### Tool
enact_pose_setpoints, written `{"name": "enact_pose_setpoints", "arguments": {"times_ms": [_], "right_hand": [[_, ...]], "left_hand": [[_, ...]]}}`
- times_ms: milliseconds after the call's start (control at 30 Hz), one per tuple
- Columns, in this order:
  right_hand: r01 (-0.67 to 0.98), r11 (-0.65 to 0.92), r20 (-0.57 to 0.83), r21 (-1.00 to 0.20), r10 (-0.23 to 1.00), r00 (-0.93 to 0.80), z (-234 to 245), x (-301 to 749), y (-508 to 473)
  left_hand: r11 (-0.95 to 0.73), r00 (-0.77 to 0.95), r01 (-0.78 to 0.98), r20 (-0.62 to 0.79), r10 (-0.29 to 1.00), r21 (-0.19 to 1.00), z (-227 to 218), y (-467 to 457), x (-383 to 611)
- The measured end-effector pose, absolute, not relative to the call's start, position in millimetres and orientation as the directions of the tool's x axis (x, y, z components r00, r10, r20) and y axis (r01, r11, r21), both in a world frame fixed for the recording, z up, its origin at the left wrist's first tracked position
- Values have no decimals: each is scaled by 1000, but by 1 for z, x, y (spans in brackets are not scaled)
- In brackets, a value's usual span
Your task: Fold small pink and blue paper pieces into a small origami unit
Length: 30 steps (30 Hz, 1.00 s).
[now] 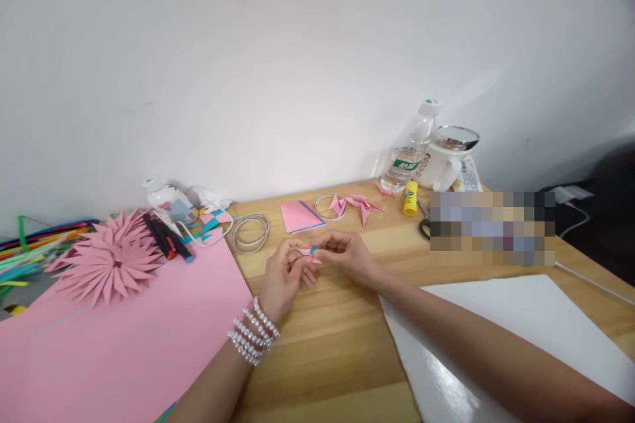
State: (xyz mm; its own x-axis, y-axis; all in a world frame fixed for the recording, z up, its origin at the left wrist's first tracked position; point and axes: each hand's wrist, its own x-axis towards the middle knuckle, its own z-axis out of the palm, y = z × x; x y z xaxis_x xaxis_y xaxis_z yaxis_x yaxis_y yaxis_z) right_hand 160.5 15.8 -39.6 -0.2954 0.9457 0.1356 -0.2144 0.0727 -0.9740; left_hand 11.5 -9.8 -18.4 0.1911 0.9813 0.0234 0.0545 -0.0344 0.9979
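Note:
Between my two hands is a small folded piece of pink and blue paper [313,252]. My left hand [290,272], with pearl strands round its wrist, pinches the paper from the left. From the right, the fingertips of my right hand [347,254] close on the same piece. Fingers cover much of it, so its full shape is hidden. Just beyond my hands lies a stack of pink paper squares [301,216] with a blue edge showing. Beside the stack are folded pink paper pieces [364,207] with pointed tips.
Left, a pink paper flower [112,261] rests on a large pink sheet [149,344], near dark markers [167,238]. A coiled cable [251,233] lies behind. Right are a water bottle [409,152], white mug [439,165], yellow glue stick [410,198], scissors [424,228] and white board [506,317].

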Motion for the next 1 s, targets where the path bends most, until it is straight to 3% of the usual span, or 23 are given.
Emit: {"name": "enact_pose_setpoints", "arguments": {"times_ms": [300, 1000], "right_hand": [[-254, 15, 100, -967, 940, -325, -38, 162, 16], [-236, 121, 183, -964, 946, -267, -41, 161, 16]], "left_hand": [[-1, 195, -11, 3, 981, 1000, -17, -7, 12], [-24, 245, -15, 28, 969, 1000, -13, 1, 5]]}}
